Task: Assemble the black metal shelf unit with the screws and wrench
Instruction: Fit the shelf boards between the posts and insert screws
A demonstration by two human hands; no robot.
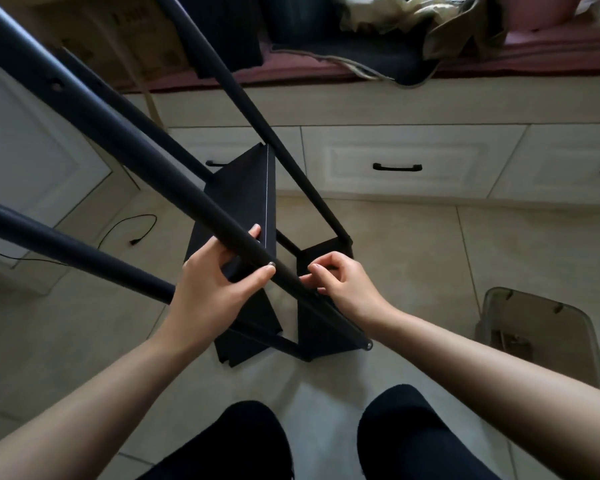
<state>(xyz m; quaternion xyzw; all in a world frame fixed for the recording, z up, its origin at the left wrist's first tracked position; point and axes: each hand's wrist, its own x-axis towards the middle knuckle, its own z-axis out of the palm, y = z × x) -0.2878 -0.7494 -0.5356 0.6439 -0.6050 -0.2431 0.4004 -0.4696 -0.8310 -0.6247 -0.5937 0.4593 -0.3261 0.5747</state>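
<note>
Left hand [215,282] wraps black post [174,188], thumb tip beside screw [272,264] seated in post. Right hand [340,282] just right of that grip, fingers curled, pinching at post's far side; what it pinches cannot tell. Shelf panel [243,202] directly beneath left grip, on tiled floor [413,265]. Second panel [323,327] under right hand.

Blocking: black posts [125,140] are crossing the space diagonally, with the shelf panel [243,202] standing between them.
Open: bare floor [413,258] is lying right of the frame, before the clear bin [537,337].
</note>
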